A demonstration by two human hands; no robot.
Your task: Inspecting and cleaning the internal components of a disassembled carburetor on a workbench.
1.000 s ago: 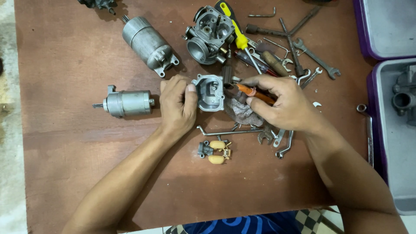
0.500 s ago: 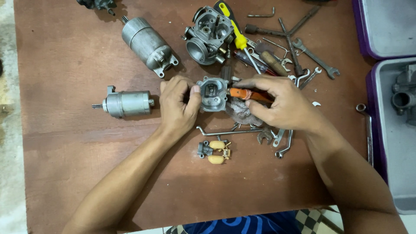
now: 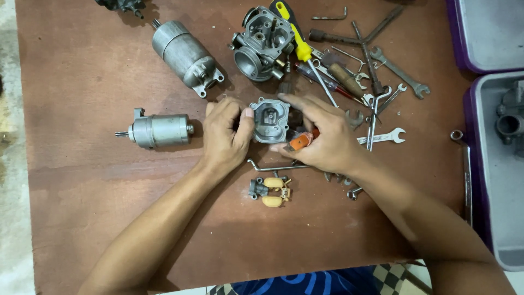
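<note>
The left hand (image 3: 225, 135) pinches the left edge of a small grey metal housing (image 3: 269, 121) near the board's (image 3: 87, 218) centre. The right hand (image 3: 322, 139) steadies its right side, fingers closed round an orange-handled tool (image 3: 302, 141). Two cylindrical motors (image 3: 158, 131) lie at nine and eleven o'clock, one carburettor body (image 3: 263, 43) at twelve, one yellow-handled screwdriver (image 3: 299, 43) beside it. Two purple-rimmed grey trays (image 3: 491, 33) sit at two and three o'clock, without visible labels.
</note>
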